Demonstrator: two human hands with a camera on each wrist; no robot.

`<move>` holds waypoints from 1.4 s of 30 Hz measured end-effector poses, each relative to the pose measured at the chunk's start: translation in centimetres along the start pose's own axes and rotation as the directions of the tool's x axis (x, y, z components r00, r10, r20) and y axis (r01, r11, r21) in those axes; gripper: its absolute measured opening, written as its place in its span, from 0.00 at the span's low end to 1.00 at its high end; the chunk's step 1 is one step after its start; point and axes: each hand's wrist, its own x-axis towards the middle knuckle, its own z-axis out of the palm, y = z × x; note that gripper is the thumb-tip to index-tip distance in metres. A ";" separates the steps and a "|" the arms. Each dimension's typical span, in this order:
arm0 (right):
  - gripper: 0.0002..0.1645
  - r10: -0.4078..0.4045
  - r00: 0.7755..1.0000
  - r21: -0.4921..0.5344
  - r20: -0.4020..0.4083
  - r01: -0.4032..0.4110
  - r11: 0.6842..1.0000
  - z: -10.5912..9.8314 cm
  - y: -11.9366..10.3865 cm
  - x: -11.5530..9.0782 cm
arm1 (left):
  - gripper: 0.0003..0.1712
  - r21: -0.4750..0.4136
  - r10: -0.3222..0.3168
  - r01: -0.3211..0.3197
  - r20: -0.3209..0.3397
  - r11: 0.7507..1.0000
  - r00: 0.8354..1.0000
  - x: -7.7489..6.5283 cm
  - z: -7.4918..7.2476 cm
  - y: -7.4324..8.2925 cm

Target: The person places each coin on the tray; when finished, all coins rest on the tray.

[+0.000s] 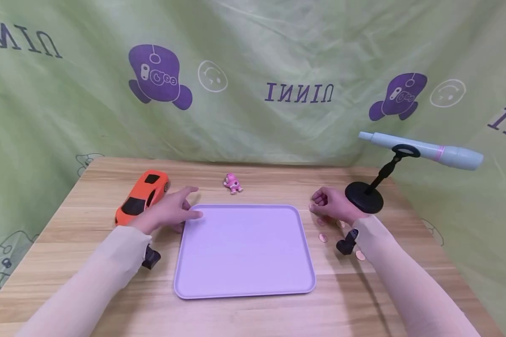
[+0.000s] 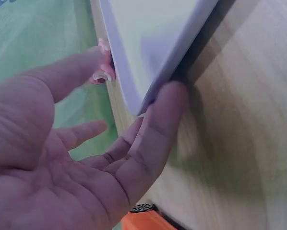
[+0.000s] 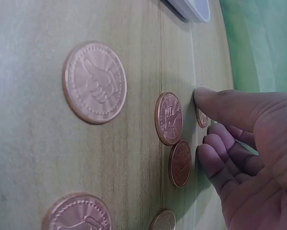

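Flanking a lilac tray [image 1: 244, 252] on a wood-grain table [image 1: 59, 243], two bare hands appear in the head view; clock positions are read from the tray's centre. The left hand [image 1: 173, 209], at 10 o'clock, is open, its fingers relaxed and spread near the tray's corner; whether they touch it cannot be told. The right hand [image 1: 335, 204], at 2 o'clock, has bent fingers and its thumb over a copper-coloured coin [image 3: 202, 119], partly hidden; whether this coin is gripped cannot be told. Other coins [image 3: 94, 82], some bearing raised hand motifs, lie on the table nearby, between 2 and 3 o'clock, outside the tray. An orange toy car [image 1: 143, 196] stands at 10 o'clock, just beside the left hand. A small pink figurine [image 1: 233, 184] lies at 12 o'clock, apart from the tray. At 2 o'clock, just past the right hand, a black stand [image 1: 364, 196] carries a pale-blue rod [image 1: 427, 151] with a pink band. Background: green printed curtain [image 1: 244, 131].
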 end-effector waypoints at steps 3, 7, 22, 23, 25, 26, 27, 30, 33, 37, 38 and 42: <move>0.21 -0.006 1.000 -0.002 0.001 0.006 1.000 0.1 0.2 0.1 | 0.46 -0.071 -0.026 0.028 0.024 0.997 0.999 -0.3 0.3 0.0; 0.18 0.002 1.000 -0.014 0.011 -0.002 1.000 0.1 0.2 0.3 | 0.42 -0.075 -0.033 0.034 0.012 0.997 0.999 -0.4 0.8 -0.2; 0.12 0.016 1.000 -0.013 0.015 -0.016 1.000 0.1 -0.7 0.0 | 0.35 -0.076 -0.042 0.042 0.001 0.996 0.999 -0.4 1.1 -0.9; 0.11 0.009 1.000 -0.013 0.008 -0.009 1.000 0.2 -0.6 0.0 | 0.35 -0.075 -0.041 0.041 0.003 0.996 0.999 -0.5 1.1 -0.9; 0.10 -0.015 1.000 -0.014 -0.009 0.015 1.000 0.2 -0.5 -0.1 | 0.35 -0.073 -0.042 0.043 0.007 0.996 0.999 -0.5 1.0 -0.9; 0.10 -0.024 1.000 -0.014 -0.017 0.023 1.000 0.2 -0.4 -0.1 | 0.35 -0.073 -0.043 0.043 0.009 0.996 0.999 -0.5 1.0 -0.9; 0.09 -0.033 0.999 -0.015 -0.029 0.033 0.999 0.3 -0.3 -0.1 | 0.35 -0.073 -0.045 0.046 0.012 0.996 0.999 -0.5 1.0 -0.9; 0.09 -0.051 0.996 -0.006 -0.068 0.050 0.999 0.4 -0.2 0.0 | 0.35 -0.076 -0.049 0.050 0.016 0.996 0.999 -0.6 1.1 -0.9; 0.11 -0.058 0.992 0.009 -0.108 0.060 0.998 0.6 -0.5 0.2 | 0.35 -0.082 -0.044 0.045 0.016 0.996 0.999 -0.6 1.1 -1.0; 0.14 -0.113 0.983 0.051 -0.147 0.121 0.991 1.4 -1.9 0.6 | 0.35 -0.094 -0.045 0.046 0.013 0.995 0.999 -0.6 1.2 -1.0; 0.15 -0.124 0.981 0.069 -0.151 0.136 0.988 1.6 -2.5 0.7 | 0.35 -0.096 -0.047 0.048 0.012 0.994 0.999 -0.6 1.3 -1.1; 0.15 -0.183 0.972 0.147 -0.147 0.205 0.968 3.0 -5.1 1.1 | 0.34 -0.102 -0.059 0.060 0.011 0.993 0.998 -0.6 1.4 -1.2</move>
